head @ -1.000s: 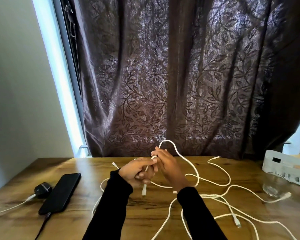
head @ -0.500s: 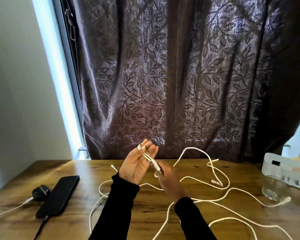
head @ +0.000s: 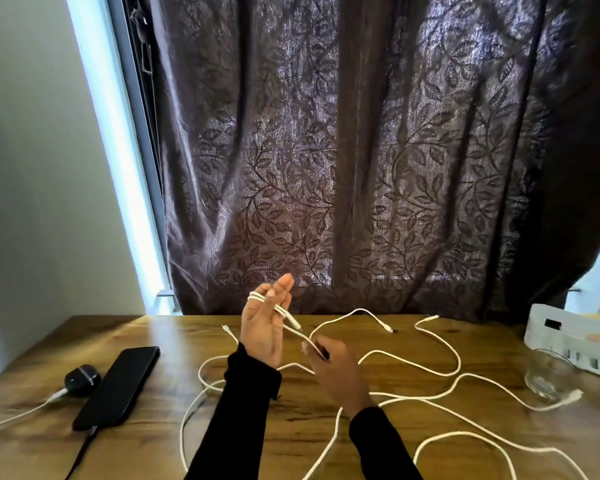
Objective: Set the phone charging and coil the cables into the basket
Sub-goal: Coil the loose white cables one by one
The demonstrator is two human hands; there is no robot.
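Note:
My left hand is raised above the table, fingers straight and pointing up, with a white cable looped twice over them. My right hand pinches that same cable just below and to the right of the left palm. The rest of the cable and other white cables sprawl loose across the table. A black phone lies at the left with a dark cable plugged into its near end. The white basket stands at the far right.
A black charger plug with a white lead sits left of the phone. A clear glass stands in front of the basket. A dark leaf-patterned curtain hangs behind the wooden table.
My left hand opened and rose with fingers straight. My right hand has wound cable loops over it and moved down and right, pulling slack in from the table.

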